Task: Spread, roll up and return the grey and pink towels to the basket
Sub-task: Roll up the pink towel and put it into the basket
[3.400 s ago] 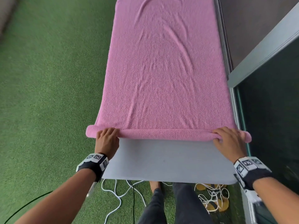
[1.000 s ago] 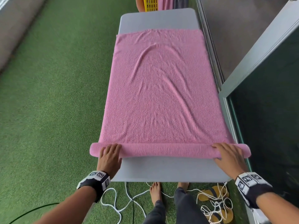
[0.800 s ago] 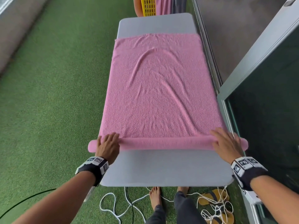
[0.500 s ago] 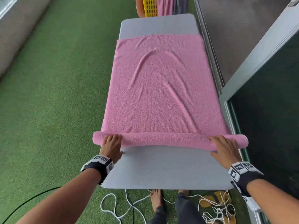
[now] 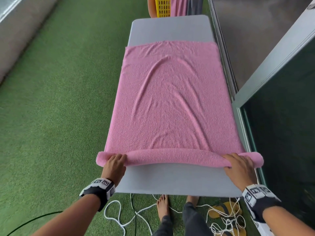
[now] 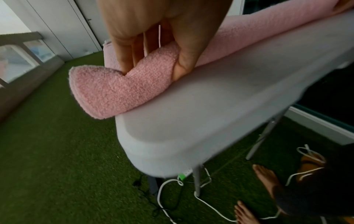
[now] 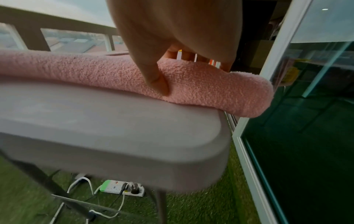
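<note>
Head view: pink towel [image 5: 170,103] flat on desk [image 5: 170,179], near edge wound into thin roll under both hands. Left hand [image 5: 114,165] and right hand [image 5: 238,166] curled over roll ends, thumbs tucked beneath, fingers [image 6: 124,60] close together on top. Roll ends overhanging desk sides beyond fingers; likely to sag or telescope if pushed unevenly. Long creases ahead of fingers may get rolled in. Versus half a second ago: roll slightly fatter, less flat towel beyond fingers.
</note>
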